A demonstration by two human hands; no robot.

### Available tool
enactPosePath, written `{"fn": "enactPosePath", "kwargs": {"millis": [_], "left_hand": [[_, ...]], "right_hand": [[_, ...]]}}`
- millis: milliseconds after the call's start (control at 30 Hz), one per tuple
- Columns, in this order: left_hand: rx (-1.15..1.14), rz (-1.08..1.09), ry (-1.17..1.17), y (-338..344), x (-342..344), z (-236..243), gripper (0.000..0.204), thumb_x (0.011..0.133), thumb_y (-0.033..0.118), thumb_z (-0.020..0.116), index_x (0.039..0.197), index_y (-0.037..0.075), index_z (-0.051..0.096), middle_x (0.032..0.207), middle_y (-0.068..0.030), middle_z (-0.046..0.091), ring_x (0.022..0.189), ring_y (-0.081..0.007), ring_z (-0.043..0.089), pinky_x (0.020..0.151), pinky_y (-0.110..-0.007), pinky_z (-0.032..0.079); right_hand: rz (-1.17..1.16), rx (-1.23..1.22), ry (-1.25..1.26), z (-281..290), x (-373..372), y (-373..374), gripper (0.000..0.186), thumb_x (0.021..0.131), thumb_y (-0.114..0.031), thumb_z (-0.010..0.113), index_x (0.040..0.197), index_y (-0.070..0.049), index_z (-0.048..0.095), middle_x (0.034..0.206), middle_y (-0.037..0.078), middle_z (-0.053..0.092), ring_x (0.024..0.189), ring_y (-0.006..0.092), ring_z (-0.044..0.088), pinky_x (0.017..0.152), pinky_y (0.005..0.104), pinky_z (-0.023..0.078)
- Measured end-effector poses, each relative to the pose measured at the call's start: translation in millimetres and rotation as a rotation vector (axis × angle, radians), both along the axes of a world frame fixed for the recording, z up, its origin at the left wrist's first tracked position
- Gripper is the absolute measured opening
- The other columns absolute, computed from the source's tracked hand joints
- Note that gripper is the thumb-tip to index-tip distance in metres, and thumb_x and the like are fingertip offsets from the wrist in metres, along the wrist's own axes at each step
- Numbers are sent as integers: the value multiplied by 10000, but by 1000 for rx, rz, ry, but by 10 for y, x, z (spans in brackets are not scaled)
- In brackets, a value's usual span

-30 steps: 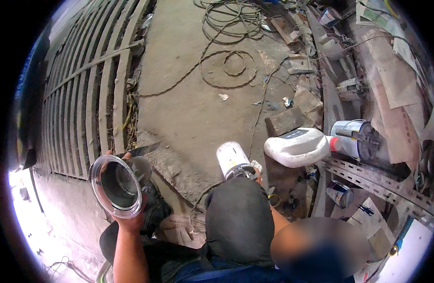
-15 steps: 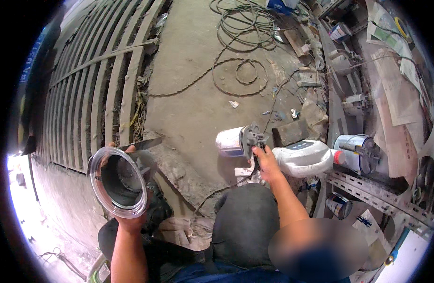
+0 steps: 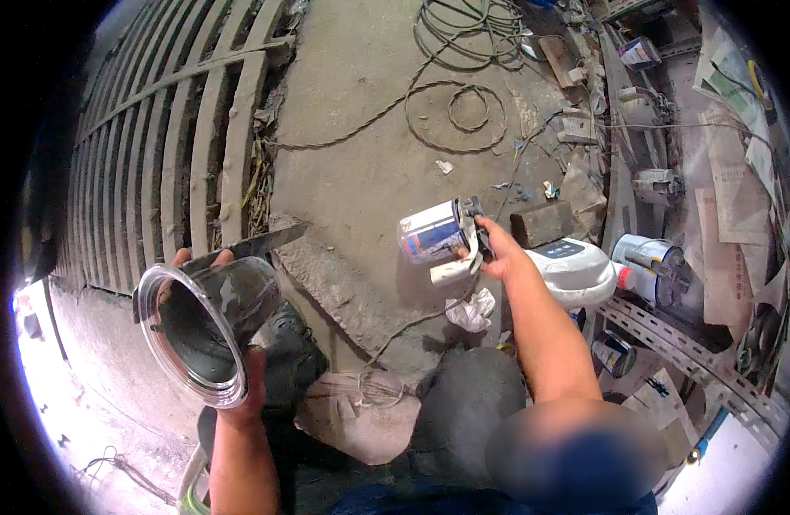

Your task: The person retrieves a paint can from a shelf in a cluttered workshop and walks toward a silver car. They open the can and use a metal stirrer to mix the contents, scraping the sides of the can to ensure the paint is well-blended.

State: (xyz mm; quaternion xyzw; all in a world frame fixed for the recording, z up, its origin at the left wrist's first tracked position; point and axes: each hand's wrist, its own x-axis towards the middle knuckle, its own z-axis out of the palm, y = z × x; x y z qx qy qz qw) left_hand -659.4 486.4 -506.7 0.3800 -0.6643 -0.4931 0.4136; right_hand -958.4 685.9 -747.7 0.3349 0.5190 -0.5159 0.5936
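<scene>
Though partly hidden, L hand grips clear cup; R hand grips tool w/ can.

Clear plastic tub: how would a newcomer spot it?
Find the grey slatted rack, upper left. Below it, the left hand holds the clear plastic tub, mouth toward the camera. Its wide transparent rim distinguishes it from the blue-and-white cylinder in the right hand.
</scene>
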Motion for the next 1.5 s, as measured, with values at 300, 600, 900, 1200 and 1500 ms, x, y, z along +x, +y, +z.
{"fn": "enactPosePath", "kwargs": {"millis": [300,600,900,1200,1500], "left_hand": [[9,138,-283,-608,350,528,1128,685,739,657,1403,-19,230,1295,-247,485,1194,-321,505,954,-414,470],[426,329,-293,-1683,532,1534,643,940,500,480,1391,59,354,1215,-186,589,1130,-251,547,949,-375,477],[-200,152,-705,-1822,-286,1647,543,953,389,493,1334,4,446,1411,-173,435,1266,-323,456,1100,-452,300],[-69,281,-798,-1686,-552,1660,478,980,290,491,1357,7,412,1360,-170,477,1214,-300,500,1074,-410,345],[1,122,-604,-1645,-1950,1255,536,992,306,452,1422,42,269,1454,-183,339,1236,-270,496,1080,-389,377]], "right_hand": [[72,177,437,464,669,-892,711,833,-203,707,1379,28,315,1289,197,508,1140,305,544,910,469,481],[291,394,491,158,1303,-1082,1004,845,-282,714,1520,-73,1,1494,223,306,1349,310,362,1076,423,321],[409,583,634,284,1483,-1164,893,842,-360,705,1479,-14,184,1337,273,487,1208,378,504,1003,408,389],[281,517,94,308,1408,-1211,766,749,-383,761,1289,48,429,1302,225,515,1156,315,535,947,409,421],[424,537,62,221,1290,-1001,917,708,-386,743,1391,51,313,1335,277,473,1217,377,497,998,417,408]]}}
